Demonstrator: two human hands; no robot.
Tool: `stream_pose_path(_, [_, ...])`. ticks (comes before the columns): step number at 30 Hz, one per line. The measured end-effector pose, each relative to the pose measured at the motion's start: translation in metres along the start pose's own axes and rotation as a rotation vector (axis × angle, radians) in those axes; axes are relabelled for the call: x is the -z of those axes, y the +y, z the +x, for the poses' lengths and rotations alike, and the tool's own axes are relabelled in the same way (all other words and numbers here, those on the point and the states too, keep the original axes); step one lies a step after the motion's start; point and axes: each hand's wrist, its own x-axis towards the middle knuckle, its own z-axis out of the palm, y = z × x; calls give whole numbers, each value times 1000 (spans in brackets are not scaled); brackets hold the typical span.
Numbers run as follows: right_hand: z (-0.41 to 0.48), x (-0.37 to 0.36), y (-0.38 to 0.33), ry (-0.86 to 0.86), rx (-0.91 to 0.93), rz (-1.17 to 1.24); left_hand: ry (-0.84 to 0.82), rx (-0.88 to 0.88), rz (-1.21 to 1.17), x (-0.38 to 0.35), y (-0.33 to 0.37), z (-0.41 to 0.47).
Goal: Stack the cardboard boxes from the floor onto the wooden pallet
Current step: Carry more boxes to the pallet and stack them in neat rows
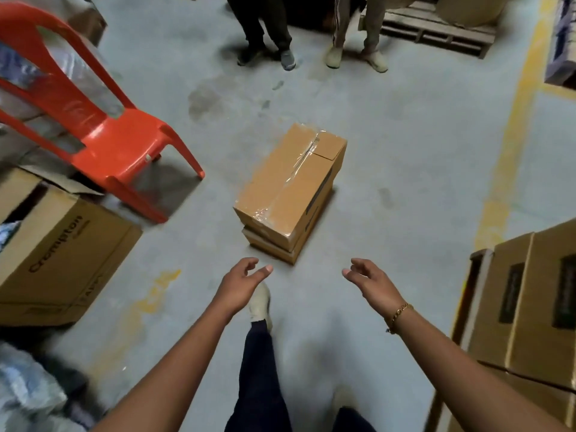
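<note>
A taped cardboard box (290, 182) lies on top of a second, mostly hidden box (274, 247) on the grey floor at the centre. My left hand (241, 283) reaches toward their near end, empty, fingers loosely curled. My right hand (371, 280), with a gold bracelet on the wrist, is held out to the right of the boxes, also empty with relaxed fingers. Neither hand touches a box. Stacked cardboard boxes (526, 304) stand at the right edge. A wooden pallet (436, 29) with a load on it sits at the far right.
A red plastic chair (103, 126) stands to the left. An open Crompton carton (59, 251) sits near left. Two people's legs (311, 35) stand at the far side. A yellow floor line (511, 157) runs along the right. My own foot (260, 302) is below the boxes.
</note>
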Motion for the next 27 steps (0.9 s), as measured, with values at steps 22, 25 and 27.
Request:
stream_pose_path(22, [445, -191, -3, 195, -373, 335, -167, 156, 257, 55, -21, 567])
stream_pose_path(25, [455, -202, 5, 230, -334, 391, -201, 101, 182, 47, -30, 576])
stream_pose_path(27, [450, -199, 4, 254, -312, 406, -195, 60, 195, 44, -29, 566])
